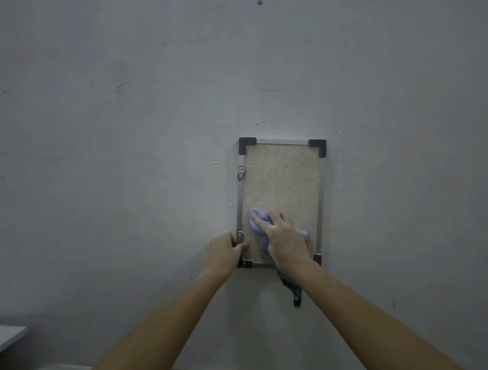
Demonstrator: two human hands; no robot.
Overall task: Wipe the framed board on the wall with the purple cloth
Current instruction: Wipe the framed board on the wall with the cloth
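Observation:
A framed board (281, 177) hangs on the grey wall, a tan rough panel in a thin metal frame with dark corner caps. My right hand (284, 236) presses a bunched purple cloth (257, 215) flat against the lower part of the panel; bits of cloth show beside my fingers and at the wrist side. My left hand (224, 251) grips the frame's lower left edge, its thumb lying over the metal strip near a small hanger bracket. The board's bottom middle is hidden behind my right hand.
A dark strap or clip (293, 293) hangs on the wall just below the board, under my right wrist. A pale ledge corner (12, 336) shows at the lower left. A screw (260, 2) sits high on the wall.

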